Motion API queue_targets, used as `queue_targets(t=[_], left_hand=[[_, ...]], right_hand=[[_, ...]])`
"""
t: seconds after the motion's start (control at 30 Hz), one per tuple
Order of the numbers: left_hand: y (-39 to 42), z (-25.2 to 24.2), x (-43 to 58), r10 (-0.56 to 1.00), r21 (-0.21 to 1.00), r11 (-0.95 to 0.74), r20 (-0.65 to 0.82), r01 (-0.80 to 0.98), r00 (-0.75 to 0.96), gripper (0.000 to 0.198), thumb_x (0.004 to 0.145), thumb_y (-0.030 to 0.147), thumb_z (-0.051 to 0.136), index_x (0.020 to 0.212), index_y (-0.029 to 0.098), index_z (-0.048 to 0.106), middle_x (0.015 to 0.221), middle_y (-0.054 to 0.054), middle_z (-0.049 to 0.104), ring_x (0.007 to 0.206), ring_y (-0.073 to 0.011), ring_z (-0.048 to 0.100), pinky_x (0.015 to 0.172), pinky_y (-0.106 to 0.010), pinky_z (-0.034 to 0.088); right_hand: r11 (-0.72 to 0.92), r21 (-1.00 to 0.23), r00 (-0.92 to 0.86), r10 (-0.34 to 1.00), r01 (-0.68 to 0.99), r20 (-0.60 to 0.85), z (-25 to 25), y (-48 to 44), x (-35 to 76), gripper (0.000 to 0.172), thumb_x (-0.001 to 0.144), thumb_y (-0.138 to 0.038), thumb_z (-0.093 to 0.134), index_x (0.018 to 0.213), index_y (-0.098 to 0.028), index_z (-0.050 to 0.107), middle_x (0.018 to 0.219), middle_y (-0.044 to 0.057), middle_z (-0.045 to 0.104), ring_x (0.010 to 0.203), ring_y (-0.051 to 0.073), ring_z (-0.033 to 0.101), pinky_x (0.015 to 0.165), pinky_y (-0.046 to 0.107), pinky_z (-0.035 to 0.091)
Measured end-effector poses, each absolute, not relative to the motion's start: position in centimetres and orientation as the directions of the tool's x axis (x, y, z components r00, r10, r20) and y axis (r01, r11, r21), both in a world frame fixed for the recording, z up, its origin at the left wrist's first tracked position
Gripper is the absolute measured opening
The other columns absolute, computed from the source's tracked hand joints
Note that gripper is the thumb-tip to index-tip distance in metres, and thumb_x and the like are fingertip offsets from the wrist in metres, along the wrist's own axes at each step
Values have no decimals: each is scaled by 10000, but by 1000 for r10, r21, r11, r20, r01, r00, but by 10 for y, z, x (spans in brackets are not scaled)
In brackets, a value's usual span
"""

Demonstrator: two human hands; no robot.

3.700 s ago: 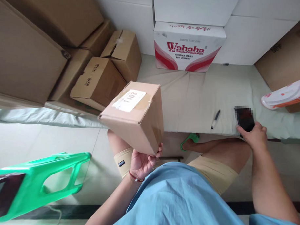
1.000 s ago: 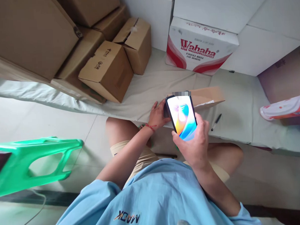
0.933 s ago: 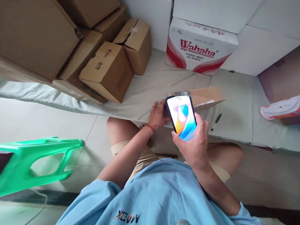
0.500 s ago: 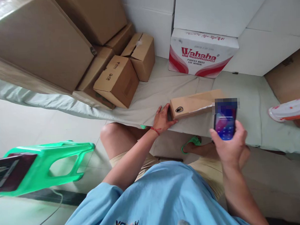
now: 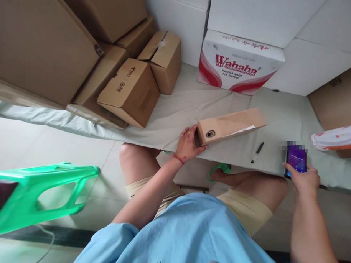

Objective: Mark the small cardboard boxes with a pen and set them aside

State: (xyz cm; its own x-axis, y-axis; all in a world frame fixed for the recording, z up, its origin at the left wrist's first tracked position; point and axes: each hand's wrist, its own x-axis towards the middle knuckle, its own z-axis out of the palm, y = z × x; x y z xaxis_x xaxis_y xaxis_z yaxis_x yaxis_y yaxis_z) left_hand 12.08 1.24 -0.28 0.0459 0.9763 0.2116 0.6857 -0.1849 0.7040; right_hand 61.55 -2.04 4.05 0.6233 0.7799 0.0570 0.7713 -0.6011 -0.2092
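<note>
A brown cardboard parcel (image 5: 231,125) lies on its side on the sheet-covered platform (image 5: 209,103). My left hand (image 5: 187,143) grips the parcel's near left end, thumb on the front, fingers behind. My right hand (image 5: 302,179) is closed round a lit phone (image 5: 296,158), low at the platform's front edge, right of a black marker pen (image 5: 257,151) that lies on the sheet.
Brown cartons (image 5: 130,92) are stacked at the back left. A white and red Wahaha box (image 5: 239,64) and white boxes stand at the back. An orange and white pack (image 5: 337,137) lies at right. A green plastic stool (image 5: 42,190) stands on the floor at left.
The parcel, held up in my left hand before, now lies on the platform. My right hand raised the phone before me, then moved it down to the right edge.
</note>
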Motion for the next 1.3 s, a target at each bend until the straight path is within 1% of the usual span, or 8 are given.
queue_targets(t=[0.1,0.37,0.5,0.6,0.83,1.07,1.2,1.3], left_hand=[[11,-1,122,974,708,-190,225,680,39,988,705,417,925,1540,165,461,1482,-209,679,1390,-407,655,1284,-614,422],[12,-4,126,964,699,-207,267,685,19,964,730,442,896,1551,192,457,1431,-207,691,1333,-456,675,1252,-664,428],[12,-3,127,966,689,-202,258,696,25,968,734,439,897,1555,182,453,1424,-207,695,1336,-455,672,1249,-665,430],[12,-1,128,967,683,-199,252,703,28,960,736,426,894,1552,188,450,1414,-194,702,1331,-431,680,1254,-647,431],[12,-1,129,965,670,-208,257,713,40,969,741,419,894,1556,180,429,1401,-184,712,1329,-398,686,1277,-619,408],[11,-1,129,964,650,-216,260,728,54,970,767,411,879,1572,163,399,1397,-198,716,1328,-382,690,1269,-603,418],[10,-1,130,963,644,-216,266,734,50,983,778,404,881,1593,186,375,1455,-186,695,1367,-372,673,1287,-595,405],[10,-1,132,963,641,-213,266,738,46,976,781,397,882,1591,187,380,1458,-185,696,1366,-371,677,1295,-592,400]], right_hand=[[-732,-201,739,672,651,-51,44,-10,611,1068,715,-692,745,1522,-20,550,1314,327,689,1204,490,671,1043,602,551],[-669,-109,672,741,736,-7,50,-1,605,869,781,-689,735,1396,-79,668,1376,308,597,1338,496,523,1120,628,457],[-248,-108,262,953,963,149,58,2,577,581,957,-502,576,1375,-119,705,1363,244,604,1215,376,602,1006,498,518],[67,-35,-68,997,997,-19,66,12,542,476,1056,-360,436,1389,-192,730,1185,140,708,973,260,678,787,350,510],[283,200,-217,929,938,-299,81,38,511,485,1078,-278,423,1461,-257,720,1185,113,767,889,235,731,596,305,363],[403,109,-344,871,909,-350,85,42,508,362,1012,-261,514,1250,-220,783,1137,104,818,913,247,766,634,297,408],[422,38,-390,864,906,-318,95,35,508,207,900,-253,588,1007,-202,757,844,64,794,752,222,738,637,295,437],[336,-288,-382,916,897,-120,119,28,506,80,827,-273,647,883,-235,690,609,-21,643,542,164,600,568,280,422]])
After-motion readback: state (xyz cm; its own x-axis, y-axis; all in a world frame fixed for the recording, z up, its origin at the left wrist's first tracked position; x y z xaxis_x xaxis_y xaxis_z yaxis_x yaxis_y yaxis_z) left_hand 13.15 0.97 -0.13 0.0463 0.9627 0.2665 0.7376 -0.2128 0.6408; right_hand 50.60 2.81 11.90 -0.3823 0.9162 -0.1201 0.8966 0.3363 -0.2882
